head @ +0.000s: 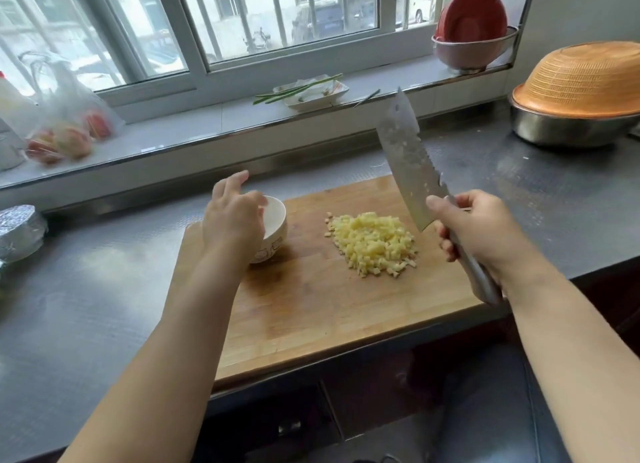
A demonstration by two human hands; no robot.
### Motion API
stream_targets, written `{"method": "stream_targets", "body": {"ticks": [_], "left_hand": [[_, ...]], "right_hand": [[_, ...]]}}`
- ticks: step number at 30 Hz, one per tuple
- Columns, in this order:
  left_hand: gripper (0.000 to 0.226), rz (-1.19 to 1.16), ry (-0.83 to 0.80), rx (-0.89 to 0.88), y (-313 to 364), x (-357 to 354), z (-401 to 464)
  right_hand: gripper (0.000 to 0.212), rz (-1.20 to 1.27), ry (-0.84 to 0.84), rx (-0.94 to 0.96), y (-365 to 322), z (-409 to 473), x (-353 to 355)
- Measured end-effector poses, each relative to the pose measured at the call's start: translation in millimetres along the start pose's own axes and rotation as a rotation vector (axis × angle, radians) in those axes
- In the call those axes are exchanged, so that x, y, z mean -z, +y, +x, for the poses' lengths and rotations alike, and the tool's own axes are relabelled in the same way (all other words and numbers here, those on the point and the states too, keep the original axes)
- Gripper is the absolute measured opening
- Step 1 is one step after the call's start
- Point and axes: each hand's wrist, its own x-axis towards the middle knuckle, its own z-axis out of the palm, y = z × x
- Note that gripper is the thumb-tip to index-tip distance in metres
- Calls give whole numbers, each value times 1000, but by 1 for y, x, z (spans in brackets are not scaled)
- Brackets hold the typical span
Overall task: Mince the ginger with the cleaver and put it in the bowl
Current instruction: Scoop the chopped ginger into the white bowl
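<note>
Sitting in a loose heap on the wooden cutting board (311, 300) is the pale yellow minced ginger (374, 242), well chopped already. Right hand (481, 234) is wrapped tight around the metal handle of the steel cleaver (412, 171), blade lifted off the board and tilted up toward the window (edge facing left). Left hand (232, 216) hovers over the small white ceramic bowl (275, 228) at the board's left side, fingers loose and spread; whether it's touching the rim, can't tell.
</note>
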Motion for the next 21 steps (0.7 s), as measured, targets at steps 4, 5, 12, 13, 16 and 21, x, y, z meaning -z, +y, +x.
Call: {"method": "stream_targets", "body": {"ticks": [4,5,12,13,16,21], "left_hand": [[38,-402,-20,-194,62,-2,-12],[43,-475,-99,-195,76,-10,-15],[60,-671,-434,192,94,-74,-6],[62,-603,-438,184,92,-79,-2],[67,-512,-484,153,96,-82,7],[90,-684,-587,112,110,-77,5]], "right_hand": [[19,24,26,-152,9,13,33],[21,13,28,-181,12,14,41],[28,-33,35,-348,35,16,67],[28,-32,28,-371,38,17,67],[27,-47,7,-423,44,19,67],[30,-108,-73,-476,40,24,57]]}}
